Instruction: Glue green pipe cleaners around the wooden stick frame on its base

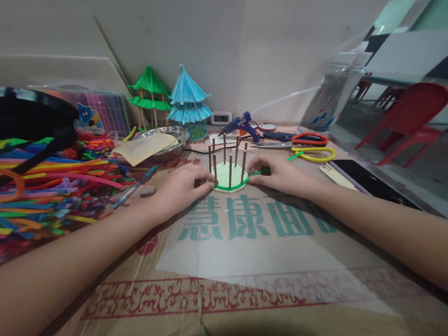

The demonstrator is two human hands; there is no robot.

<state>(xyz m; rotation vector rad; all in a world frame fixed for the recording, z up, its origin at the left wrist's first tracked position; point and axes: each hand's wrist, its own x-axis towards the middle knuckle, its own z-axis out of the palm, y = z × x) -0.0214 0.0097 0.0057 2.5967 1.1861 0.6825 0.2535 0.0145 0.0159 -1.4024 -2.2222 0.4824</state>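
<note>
A round pale green base (225, 176) with several upright brown sticks (230, 171) lies on a translucent sheet. Along its front edge runs a green pipe cleaner (232, 188), whose free end passes under my right hand and shows beyond it. My left hand (188, 186) touches the base's left edge, with thumb and fingertips closed on the strip's left part. At the right edge, my right hand (278, 173) pinches the same green strip between thumb and fingers.
Colourful pipe cleaners (32, 192) are heaped at the left, near a pen (135, 186). Behind stand a green pavilion model (151, 97), a blue one (188, 100) and a glue gun (241, 126). Scissors (310, 139) and a phone (372, 183) lie at the right.
</note>
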